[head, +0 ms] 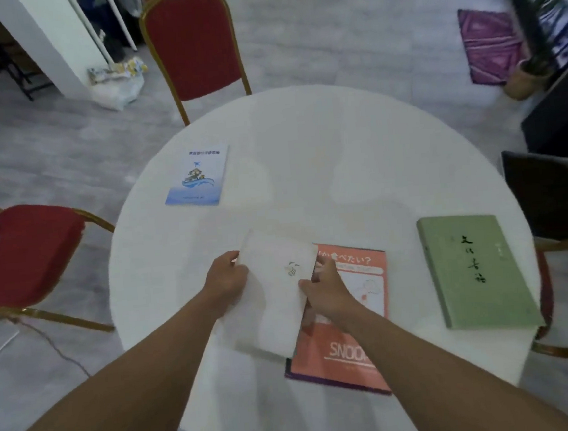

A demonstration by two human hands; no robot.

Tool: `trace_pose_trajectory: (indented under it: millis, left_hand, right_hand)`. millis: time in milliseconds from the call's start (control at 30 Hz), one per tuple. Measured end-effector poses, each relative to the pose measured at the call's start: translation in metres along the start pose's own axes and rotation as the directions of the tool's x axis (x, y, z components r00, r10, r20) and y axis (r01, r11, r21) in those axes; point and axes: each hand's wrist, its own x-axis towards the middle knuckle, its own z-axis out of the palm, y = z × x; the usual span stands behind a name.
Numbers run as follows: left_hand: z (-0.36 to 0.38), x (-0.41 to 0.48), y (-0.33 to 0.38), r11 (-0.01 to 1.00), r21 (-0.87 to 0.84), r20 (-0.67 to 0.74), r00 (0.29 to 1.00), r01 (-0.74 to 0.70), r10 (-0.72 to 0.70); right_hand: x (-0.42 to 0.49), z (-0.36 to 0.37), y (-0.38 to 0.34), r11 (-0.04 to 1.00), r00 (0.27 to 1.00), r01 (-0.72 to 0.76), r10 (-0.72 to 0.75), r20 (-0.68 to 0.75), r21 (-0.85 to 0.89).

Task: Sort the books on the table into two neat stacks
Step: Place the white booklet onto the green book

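White book (pixel 278 305) pinched: left hand (pixel 228 280), right hand (pixel 327 294); orange book (pixel 342 351) beneath, green book (pixel 473 271) near.

Red chair (pixel 192 44) far side, potted plant (pixel 533 62) rt.

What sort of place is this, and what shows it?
Probably a function or meeting room: a round white table, red banquet chairs with gold frames, and a potted plant on grey floor.

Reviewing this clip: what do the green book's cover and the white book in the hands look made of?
Green book: probably a hard board cover, matte cloth or paper; thick squared edge, no glare. White book: seemingly thin matte paper softcover, no shine; left hand and right hand hold its sides.
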Motion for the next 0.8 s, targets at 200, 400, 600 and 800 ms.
trace_pose_trajectory:
  millis: [200,400,600,800]
  left_hand:
    - [0.079,-0.010,0.040,0.979,0.154,0.090,0.988,-0.136,0.123]
    - [0.172,-0.029,0.078,0.914,0.208,0.291,0.915,-0.347,0.281]
    - [0.258,-0.048,0.107,0.881,0.220,0.435,0.850,-0.419,0.296]
    - [0.315,-0.053,0.121,0.883,0.250,0.489,0.839,-0.397,0.239]
  right_hand:
    - [-0.011,-0.079,0.018,0.994,0.972,0.044,-0.020,-0.233,0.097]
    - [-0.029,-0.169,0.042,0.997,0.864,0.067,-0.037,-0.502,0.042]
    - [-0.034,-0.255,0.051,0.998,0.744,0.020,-0.058,-0.665,-0.064]
    - [-0.018,-0.315,0.057,0.937,0.720,-0.149,-0.116,-0.684,-0.316]
